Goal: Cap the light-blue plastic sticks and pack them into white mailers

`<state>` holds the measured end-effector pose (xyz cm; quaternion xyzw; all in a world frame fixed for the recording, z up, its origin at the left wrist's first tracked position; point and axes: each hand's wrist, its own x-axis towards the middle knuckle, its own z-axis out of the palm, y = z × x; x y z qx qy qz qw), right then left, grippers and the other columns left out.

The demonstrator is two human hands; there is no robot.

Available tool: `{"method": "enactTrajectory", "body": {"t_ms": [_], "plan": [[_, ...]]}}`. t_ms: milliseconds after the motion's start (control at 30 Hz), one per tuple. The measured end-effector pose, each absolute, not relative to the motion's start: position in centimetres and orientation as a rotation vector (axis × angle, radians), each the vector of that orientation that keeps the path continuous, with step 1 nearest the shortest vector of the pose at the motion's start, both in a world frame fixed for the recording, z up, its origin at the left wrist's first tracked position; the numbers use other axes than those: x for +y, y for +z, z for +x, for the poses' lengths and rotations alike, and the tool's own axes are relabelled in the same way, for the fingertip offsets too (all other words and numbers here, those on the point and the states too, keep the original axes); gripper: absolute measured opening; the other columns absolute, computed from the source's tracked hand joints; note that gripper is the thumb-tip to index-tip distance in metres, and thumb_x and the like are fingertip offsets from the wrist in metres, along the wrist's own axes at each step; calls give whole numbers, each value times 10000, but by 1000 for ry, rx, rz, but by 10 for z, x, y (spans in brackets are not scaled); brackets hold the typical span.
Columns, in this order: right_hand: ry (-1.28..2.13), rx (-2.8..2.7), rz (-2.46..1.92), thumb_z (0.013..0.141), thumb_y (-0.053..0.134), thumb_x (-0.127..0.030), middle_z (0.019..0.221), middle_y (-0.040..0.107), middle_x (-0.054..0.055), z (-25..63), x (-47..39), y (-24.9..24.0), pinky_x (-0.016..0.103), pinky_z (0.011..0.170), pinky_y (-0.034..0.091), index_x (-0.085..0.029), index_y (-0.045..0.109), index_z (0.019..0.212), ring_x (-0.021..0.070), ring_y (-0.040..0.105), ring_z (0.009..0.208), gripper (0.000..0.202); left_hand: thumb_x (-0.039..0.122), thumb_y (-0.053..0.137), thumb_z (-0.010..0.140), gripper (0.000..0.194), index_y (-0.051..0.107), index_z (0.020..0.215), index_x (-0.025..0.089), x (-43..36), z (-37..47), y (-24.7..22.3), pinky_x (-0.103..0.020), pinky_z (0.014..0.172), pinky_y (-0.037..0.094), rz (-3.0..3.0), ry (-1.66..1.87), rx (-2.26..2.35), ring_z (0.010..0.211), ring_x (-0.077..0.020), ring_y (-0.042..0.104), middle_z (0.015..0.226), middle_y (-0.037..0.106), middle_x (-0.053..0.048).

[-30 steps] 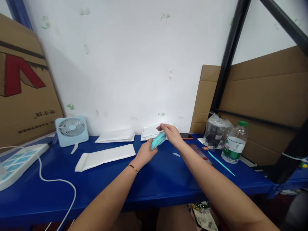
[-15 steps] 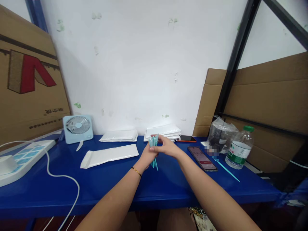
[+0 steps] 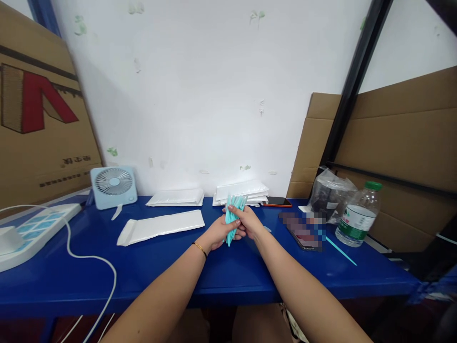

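White wall [image 3: 200, 95] backs the blue table [image 3: 246, 281]. A cardboard box [image 3: 46, 152] stands at the left end. One white envelope [image 3: 164, 226] lies flat, left of the hands. A light-blue fan [image 3: 114, 182] stands near the box; a green-capped bottle [image 3: 359, 216] stands upright toward the right end. The left hand [image 3: 216, 234] and right hand [image 3: 252, 221] meet at the table's middle, the fingers of both closed around a bundle of turquoise sticks [image 3: 231, 217], held slightly tilted. A single turquoise stick [image 3: 341, 251] lies on the table, near the bottle.
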<state>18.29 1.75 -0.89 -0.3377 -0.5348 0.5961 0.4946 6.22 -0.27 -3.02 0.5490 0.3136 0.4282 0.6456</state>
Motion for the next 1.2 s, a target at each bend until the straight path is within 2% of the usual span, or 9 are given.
{"method": "enactTrajectory", "body": {"t_ms": [67,167,333,567,733,867,1000,1100,1200], "plan": [[1512,-1316,-768,627,703,-462,556,591,4,187,17,-11,188,346,357,-128,600,756,75,464,388,372,408,692,690,414,611,944,92,1,59,-31,-331,738,517,1198,1016,695,754,-182,651,822,678,-117],[1560,-1299,-716,639,699,-458,551,577,-7,189,17,-14,217,376,420,-136,567,745,93,492,413,365,375,703,689,456,589,1028,91,4,55,-32,-373,769,518,1154,1060,670,800,-212,655,882,682,-138],[1625,-1229,-731,643,693,-463,532,568,-12,186,20,-18,247,391,445,-144,541,778,110,504,401,379,331,742,649,433,605,978,84,6,53,-34,-387,724,532,1128,1103,704,765,-230,660,889,685,-146],[1647,-1216,-709,663,673,-473,509,555,-21,187,24,-23,224,369,389,-143,557,776,89,454,363,367,297,759,629,417,618,963,92,8,52,-37,-385,726,531,1120,1123,710,758,-231,662,871,691,-135],[1506,-1259,-764,618,726,-416,722,657,42,183,19,-23,235,449,436,-137,621,866,146,582,554,388,264,767,622,434,614,994,103,6,54,-37,-408,777,521,1125,1070,715,806,-238,658,910,688,-129],[1519,-1184,-785,646,707,-393,644,639,30,182,21,-23,237,441,426,-134,613,856,135,557,497,346,309,732,666,417,607,1006,102,9,54,-38,-419,766,525,1074,1071,686,802,-242,659,900,688,-134],[1557,-1102,-833,690,665,-362,571,604,2,183,25,-24,242,402,405,-149,587,854,126,516,419,280,350,690,706,365,618,935,75,12,53,-39,-419,750,529,1001,1077,690,764,-243,661,827,691,-143],[1555,-1141,-819,702,654,-383,589,615,8,183,24,-23,256,428,428,-151,593,881,137,540,447,300,309,704,699,357,607,958,83,13,53,-41,-423,773,520,1002,1073,684,779,-240,660,839,691,-136],[1515,-1203,-790,656,698,-394,682,654,35,184,22,-23,272,488,465,-145,617,897,162,592,543,355,270,699,709,358,596,1004,96,11,52,-40,-439,815,501,1002,1035,655,833,-244,653,896,685,-138]]}}
